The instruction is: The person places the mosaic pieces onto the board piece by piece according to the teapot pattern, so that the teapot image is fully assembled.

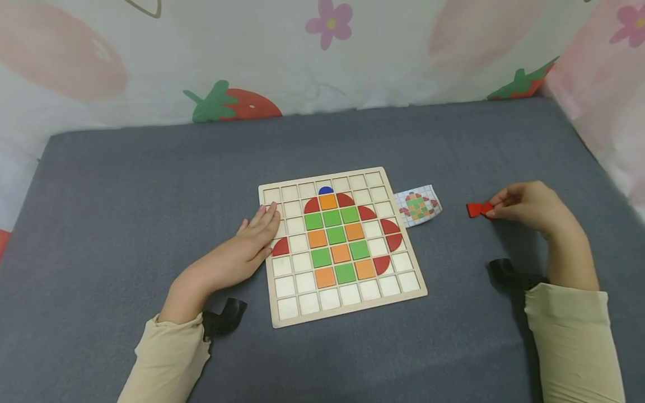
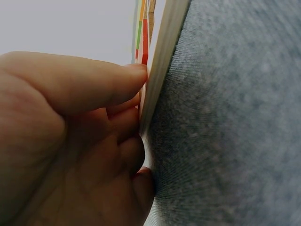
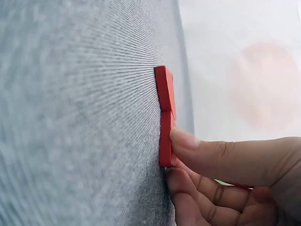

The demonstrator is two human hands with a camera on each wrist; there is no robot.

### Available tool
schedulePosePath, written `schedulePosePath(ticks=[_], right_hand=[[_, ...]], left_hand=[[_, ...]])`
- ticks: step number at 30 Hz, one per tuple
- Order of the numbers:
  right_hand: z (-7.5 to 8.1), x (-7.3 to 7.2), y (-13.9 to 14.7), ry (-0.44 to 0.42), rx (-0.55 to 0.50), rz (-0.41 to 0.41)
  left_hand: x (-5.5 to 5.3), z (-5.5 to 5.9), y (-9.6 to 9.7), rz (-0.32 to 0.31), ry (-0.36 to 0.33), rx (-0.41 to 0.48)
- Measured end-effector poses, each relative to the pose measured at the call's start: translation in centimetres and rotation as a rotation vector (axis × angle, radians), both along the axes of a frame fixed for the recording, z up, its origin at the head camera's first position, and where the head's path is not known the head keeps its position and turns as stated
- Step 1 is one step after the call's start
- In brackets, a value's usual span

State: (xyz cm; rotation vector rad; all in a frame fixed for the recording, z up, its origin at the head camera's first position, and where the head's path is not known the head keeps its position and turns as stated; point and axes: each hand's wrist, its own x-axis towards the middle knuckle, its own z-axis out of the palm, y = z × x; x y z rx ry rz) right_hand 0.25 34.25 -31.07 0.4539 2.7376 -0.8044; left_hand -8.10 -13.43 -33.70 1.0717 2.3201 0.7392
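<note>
A square wooden grid board (image 1: 309, 303) lies on the grey cloth, holding green and orange square tiles, dark red quarter-round tiles and a blue rounded tile (image 1: 326, 190). My left hand (image 1: 237, 252) rests on its left edge with the fingers straight; the thumb (image 2: 117, 80) touches the edge close to a red tile (image 2: 145, 40). Off to the right, two small red tiles (image 1: 474, 210) lie end to end on the cloth. My right hand (image 1: 534, 207) pinches the nearer red tile (image 3: 166, 146), thumb on its face and fingers at its end.
A small printed pattern card (image 1: 420, 205) sticks out at the board's right edge. Black curved mounts (image 1: 227, 318) jut from both sleeves. A curtain (image 1: 383, 50) with strawberries and flowers hangs behind the cloth-covered table (image 1: 126, 196).
</note>
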Motion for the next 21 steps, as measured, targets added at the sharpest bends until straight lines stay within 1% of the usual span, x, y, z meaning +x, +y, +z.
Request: schedulePosePath(ticks=[7,15,21], right_hand=[[0.07,-0.36,-0.59,0.003,0.013,0.017],[0.12,-0.36,-0.94,0.040,0.037,0.027],[0.13,-0.09,-0.78,0.048,0.021,0.011]], left_hand=[[-0.04,0.01,-0.22,0.002,-0.005,0.002],[-0.20,-0.22,-0.30,0.005,-0.016,-0.001],[-0.26,-0.37,-0.19,-0.005,-0.014,0.004]])
